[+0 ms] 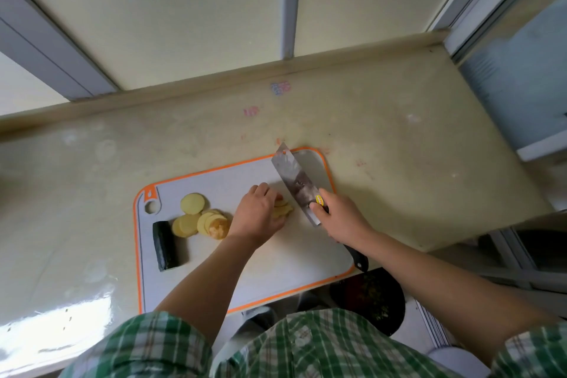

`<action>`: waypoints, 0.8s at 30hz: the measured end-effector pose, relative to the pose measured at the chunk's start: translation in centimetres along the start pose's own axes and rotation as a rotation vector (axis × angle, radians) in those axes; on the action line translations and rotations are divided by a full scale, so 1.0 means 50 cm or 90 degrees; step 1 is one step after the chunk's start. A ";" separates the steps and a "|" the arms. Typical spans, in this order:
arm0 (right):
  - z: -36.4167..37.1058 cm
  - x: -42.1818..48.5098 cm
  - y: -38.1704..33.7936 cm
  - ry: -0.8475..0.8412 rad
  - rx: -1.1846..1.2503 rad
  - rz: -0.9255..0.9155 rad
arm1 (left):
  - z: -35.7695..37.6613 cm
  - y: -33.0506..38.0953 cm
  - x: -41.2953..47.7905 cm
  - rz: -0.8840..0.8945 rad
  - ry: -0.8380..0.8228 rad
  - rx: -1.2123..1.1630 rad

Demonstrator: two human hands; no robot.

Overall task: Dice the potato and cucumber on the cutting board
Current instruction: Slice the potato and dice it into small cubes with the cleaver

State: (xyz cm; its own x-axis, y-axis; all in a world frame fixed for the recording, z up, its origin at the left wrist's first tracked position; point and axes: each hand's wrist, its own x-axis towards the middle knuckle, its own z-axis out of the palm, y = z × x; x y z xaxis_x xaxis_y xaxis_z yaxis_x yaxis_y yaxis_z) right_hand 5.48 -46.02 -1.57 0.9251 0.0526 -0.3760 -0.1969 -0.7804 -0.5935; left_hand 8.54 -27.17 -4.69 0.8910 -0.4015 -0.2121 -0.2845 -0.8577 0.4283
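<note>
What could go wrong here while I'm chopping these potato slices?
1. The left hand holds the slices right beside the cleaver gripped by the right hand; fingertips could get nicked.
2. The board lies at the front edge of the counter, possibly overhanging; chopping could shift it.
3. The cucumber lies near the board's left rim and might roll off.

Potato slices (199, 218) and cucumber (165, 245) crowd left of your left hand (257, 215); the cleaver (294, 181) bars its right; bare cutting board (276, 270) lies nearer.
</note>
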 end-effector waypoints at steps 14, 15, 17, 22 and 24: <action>0.040 -0.023 -0.018 0.039 -0.126 -0.066 | 0.014 0.005 -0.028 -0.086 0.040 -0.067; 0.040 -0.023 -0.019 0.039 -0.125 -0.066 | 0.015 0.006 -0.029 -0.091 0.038 -0.070; 0.037 -0.022 -0.022 0.040 -0.119 -0.065 | 0.016 0.007 -0.029 -0.095 0.037 -0.071; 0.021 -0.023 -0.029 0.057 -0.117 -0.056 | 0.015 0.014 -0.034 -0.101 0.039 -0.068; 0.016 -0.023 -0.031 0.060 -0.112 -0.056 | 0.012 0.017 -0.038 -0.093 0.044 -0.073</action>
State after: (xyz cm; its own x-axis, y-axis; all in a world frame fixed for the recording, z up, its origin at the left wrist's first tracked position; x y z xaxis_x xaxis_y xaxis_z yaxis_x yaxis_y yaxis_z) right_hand 4.47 -44.37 -0.78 0.9640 0.0730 -0.2555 -0.0622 -0.8728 -0.4842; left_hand 6.40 -27.36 -4.48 0.9433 -0.2487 -0.2199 -0.1115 -0.8612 0.4959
